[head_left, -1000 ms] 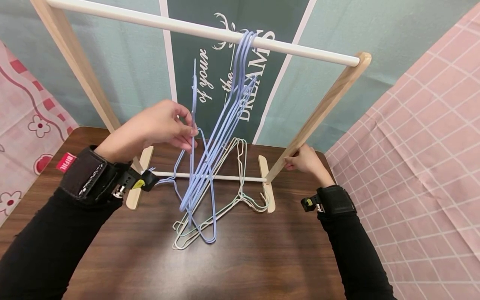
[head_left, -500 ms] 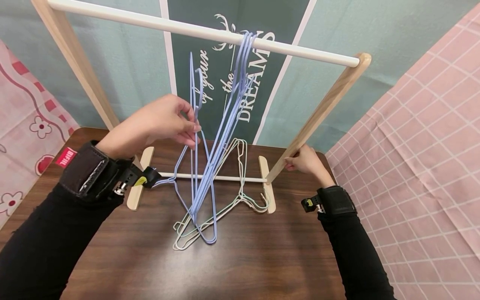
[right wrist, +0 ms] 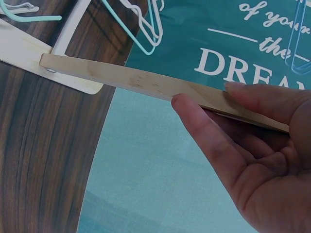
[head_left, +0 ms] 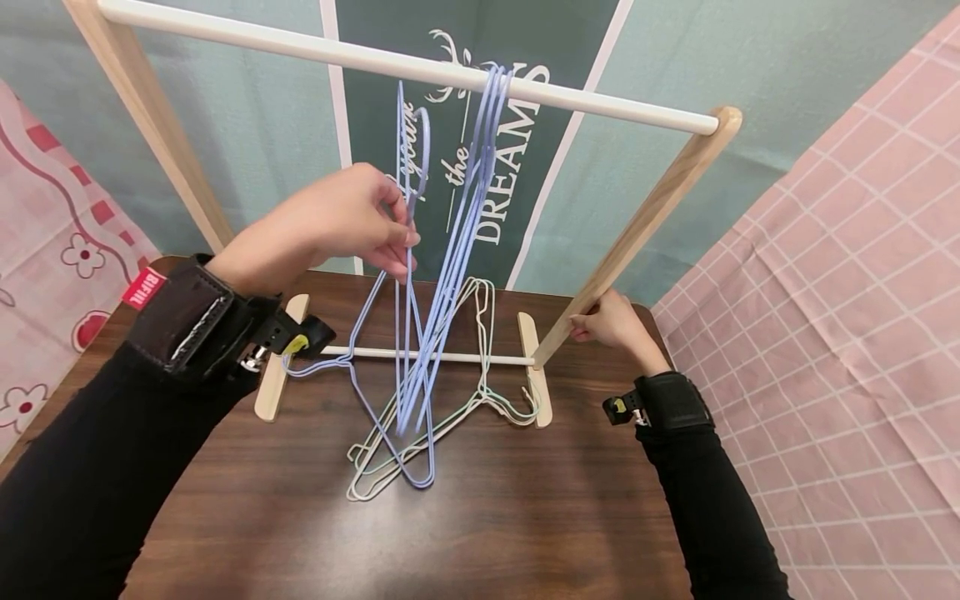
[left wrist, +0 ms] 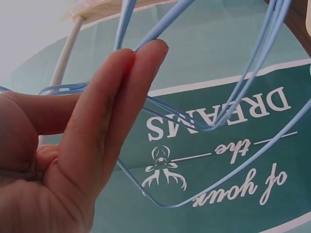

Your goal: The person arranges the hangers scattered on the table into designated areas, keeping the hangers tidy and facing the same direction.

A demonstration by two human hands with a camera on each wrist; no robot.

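In the head view my left hand [head_left: 367, 221] pinches a thin blue clothes hanger [head_left: 425, 146] between thumb and fingers, its hook pointing up just below the white top rail [head_left: 300, 46]. To its right, several blue hangers [head_left: 468, 217] hang from that rail by their hooks. The left wrist view shows the fingers [left wrist: 107, 111] closed against the hanger's wire. My right hand [head_left: 611, 321] grips the right wooden post [head_left: 645, 225] of the rack near its foot. Thumb and fingers lie on either side of this post [right wrist: 141, 80] in the right wrist view.
Below the rail, another blue hanger [head_left: 363, 392] lies on the brown table [head_left: 487, 525]. White and mint hangers [head_left: 480, 400] lie partly under it, reaching toward the rack's right foot [head_left: 536, 375]. A lower white bar [head_left: 465, 357] joins the feet. Pink checked cloth [head_left: 847, 333] borders the right.
My left hand has moved up and to the right with the blue hanger, whose hook has come into sight nearer the rail. My right hand stays on the post.
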